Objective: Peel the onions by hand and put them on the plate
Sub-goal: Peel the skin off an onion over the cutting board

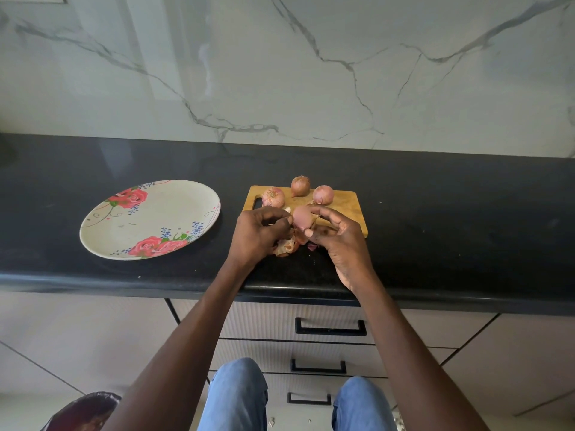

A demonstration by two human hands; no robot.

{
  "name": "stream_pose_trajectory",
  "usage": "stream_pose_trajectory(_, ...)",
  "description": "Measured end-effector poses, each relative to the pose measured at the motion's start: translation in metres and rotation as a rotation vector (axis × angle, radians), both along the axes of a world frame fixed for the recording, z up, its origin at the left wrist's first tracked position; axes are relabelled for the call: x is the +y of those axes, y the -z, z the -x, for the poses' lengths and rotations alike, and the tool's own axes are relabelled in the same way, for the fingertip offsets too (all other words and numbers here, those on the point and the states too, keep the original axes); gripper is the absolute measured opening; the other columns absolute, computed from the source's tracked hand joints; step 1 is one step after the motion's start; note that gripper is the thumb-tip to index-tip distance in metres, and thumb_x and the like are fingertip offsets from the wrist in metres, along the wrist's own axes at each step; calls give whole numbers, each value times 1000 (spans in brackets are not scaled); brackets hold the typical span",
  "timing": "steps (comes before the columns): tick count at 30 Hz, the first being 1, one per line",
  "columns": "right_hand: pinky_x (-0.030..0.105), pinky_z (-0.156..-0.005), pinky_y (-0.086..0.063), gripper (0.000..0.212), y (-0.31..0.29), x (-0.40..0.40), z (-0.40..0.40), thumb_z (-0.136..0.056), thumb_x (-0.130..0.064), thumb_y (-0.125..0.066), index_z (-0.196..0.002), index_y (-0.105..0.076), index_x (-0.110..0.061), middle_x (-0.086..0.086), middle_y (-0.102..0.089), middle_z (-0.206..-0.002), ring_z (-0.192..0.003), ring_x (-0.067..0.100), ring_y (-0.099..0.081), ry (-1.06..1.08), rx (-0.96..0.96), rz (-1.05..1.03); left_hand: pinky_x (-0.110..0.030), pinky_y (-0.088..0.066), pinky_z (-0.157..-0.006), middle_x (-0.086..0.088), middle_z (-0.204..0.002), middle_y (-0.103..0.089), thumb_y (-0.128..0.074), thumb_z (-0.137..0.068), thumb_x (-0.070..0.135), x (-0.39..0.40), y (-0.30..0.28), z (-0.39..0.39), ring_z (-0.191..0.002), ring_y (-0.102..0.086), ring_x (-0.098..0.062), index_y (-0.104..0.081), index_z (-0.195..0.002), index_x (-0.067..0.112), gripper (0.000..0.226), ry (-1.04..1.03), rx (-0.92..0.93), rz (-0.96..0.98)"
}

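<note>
Both hands work over the near edge of a wooden board (348, 209) on a black counter (435, 213). The right hand (339, 241) curls its fingers and thumb round a pink, partly peeled onion (302, 217), holding it just above the board. The left hand (256, 236), close on the onion's left, has its fingers curled, pinching a bit of skin at the onion's side. Loose skins (287, 245) lie on the counter under the hands. Three unpeeled onions (300, 185) sit in a row along the board's far side. The flowered plate (149, 219) lies left of the board, apart from it.
</note>
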State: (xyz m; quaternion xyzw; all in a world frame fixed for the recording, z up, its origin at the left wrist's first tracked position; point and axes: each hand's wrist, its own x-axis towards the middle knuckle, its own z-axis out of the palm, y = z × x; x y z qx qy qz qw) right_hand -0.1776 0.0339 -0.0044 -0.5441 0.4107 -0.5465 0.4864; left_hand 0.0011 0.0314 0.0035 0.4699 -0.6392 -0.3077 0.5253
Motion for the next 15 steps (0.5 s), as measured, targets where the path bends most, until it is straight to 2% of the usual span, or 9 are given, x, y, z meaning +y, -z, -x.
stream_pose_trajectory(4,29,-77,-60,41,-3,2,-1,-84,3,-75,-115,-69,-23,-3,-72,-116,-99,12,-72,-15,21,17,-49,-60,-75,-6,-88,-75,-67,-94,6,0,2,1,-79,-71,-27,-77,-97,6,10,-12,-36,24)
stream_pose_trajectory(9,27,-70,-55,35,0,0,-3,-84,-8,-80,-113,-64,-16,4,-71,-118,-97,18,-71,-11,67,16,-39,-58,-73,-2,-86,-73,-68,-93,7,2,1,2,-79,-69,-17,-76,-95,6,8,-3,-108,70)
stream_pose_trajectory(15,24,-71,-55,32,1,-2,-4,-90,-8,-74,-117,-59,-14,3,-69,-119,-102,17,-68,-9,80,-18,-41,-58,-72,-1,-85,-74,-68,-93,8,3,2,3,-79,-69,-18,-76,-94,7,9,-37,-123,85)
